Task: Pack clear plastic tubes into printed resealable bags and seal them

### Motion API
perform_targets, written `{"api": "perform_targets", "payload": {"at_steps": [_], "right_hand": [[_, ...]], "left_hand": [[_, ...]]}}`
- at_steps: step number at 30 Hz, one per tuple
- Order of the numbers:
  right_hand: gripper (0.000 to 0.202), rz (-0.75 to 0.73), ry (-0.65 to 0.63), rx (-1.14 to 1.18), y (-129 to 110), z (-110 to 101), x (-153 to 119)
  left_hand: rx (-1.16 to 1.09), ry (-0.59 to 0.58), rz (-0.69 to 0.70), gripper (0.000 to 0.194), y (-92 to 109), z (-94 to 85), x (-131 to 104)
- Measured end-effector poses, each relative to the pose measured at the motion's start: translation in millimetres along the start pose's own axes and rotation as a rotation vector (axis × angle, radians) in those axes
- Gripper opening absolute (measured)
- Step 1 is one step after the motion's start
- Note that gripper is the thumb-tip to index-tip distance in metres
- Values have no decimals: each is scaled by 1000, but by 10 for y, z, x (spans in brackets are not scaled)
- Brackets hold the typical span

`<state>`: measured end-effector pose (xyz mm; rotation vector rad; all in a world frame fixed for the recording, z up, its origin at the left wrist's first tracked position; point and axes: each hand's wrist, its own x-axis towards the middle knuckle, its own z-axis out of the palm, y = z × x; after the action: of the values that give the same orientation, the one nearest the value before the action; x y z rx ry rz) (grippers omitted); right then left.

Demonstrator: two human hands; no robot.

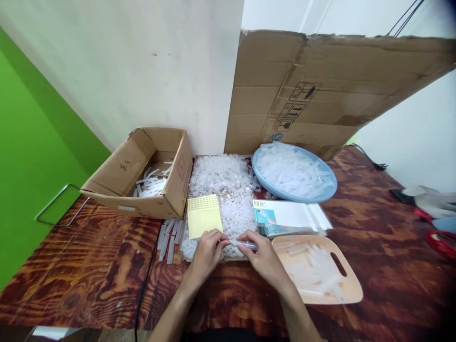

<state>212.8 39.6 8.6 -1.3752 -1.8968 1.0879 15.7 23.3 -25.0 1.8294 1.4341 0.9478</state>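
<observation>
Tube (247,245) is in right hand (260,254); basin (306,197) and carton (180,172) hold pale pieces (292,168).

A worker's near-black garment (224,336) shows as a narrow strip at the near edge of the counter (89,266). The left forearm (181,301) and right forearm (295,304) are bare, slim and tapering toward an equally bare left grip (207,249) and right grip (262,254).

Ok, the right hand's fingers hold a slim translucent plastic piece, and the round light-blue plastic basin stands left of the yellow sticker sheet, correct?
Not quite: the head view shows the round light-blue plastic basin standing right of the yellow sticker sheet. The right hand does hold the slim translucent plastic piece.
</observation>
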Motion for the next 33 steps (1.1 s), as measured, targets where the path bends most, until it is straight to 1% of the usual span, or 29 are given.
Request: {"api": "perform_targets", "payload": {"at_steps": [5,8,12,15,19,22,24,25,27,28,29,31,33], "right_hand": [[6,-23,-21,3,-22,3,10],[6,-44,-35,-17,-60,-6,4],[7,-75,-33,-54,-130,-18,24],[8,-95,-26,-65,-160,-17,91],[9,-113,-22,-80,-162,-4,203],[6,-82,3,-59,-153,-16,231],[11,-40,29,17,-137,-42,208],[14,-19,46,69,-125,-55,186],[21,15,85,173,-92,-73,135],[24,28,109,212,-74,-73,109],[25,39,133,240,-57,-69,86],[26,50,179,267,-32,-49,50],[25,47,217,279,-25,-31,25]], "left_hand": [[-93,-67,49,19,-4,-38,3],[-150,-77,70,19,-14,-20,2],[-215,-30,46,19,6,0,32],[-238,-5,30,17,18,-20,91],[-267,-8,6,13,4,-67,152],[-221,32,12,13,-12,-103,135],[-158,97,20,16,-25,-146,136],[-92,118,24,16,-35,-176,162],[85,119,25,17,-65,-248,296],[172,108,19,17,-86,-285,408],[249,94,10,18,-111,-316,546],[332,78,-13,19,-167,-347,874],[392,41,-34,17,-219,-315,1199]]}}
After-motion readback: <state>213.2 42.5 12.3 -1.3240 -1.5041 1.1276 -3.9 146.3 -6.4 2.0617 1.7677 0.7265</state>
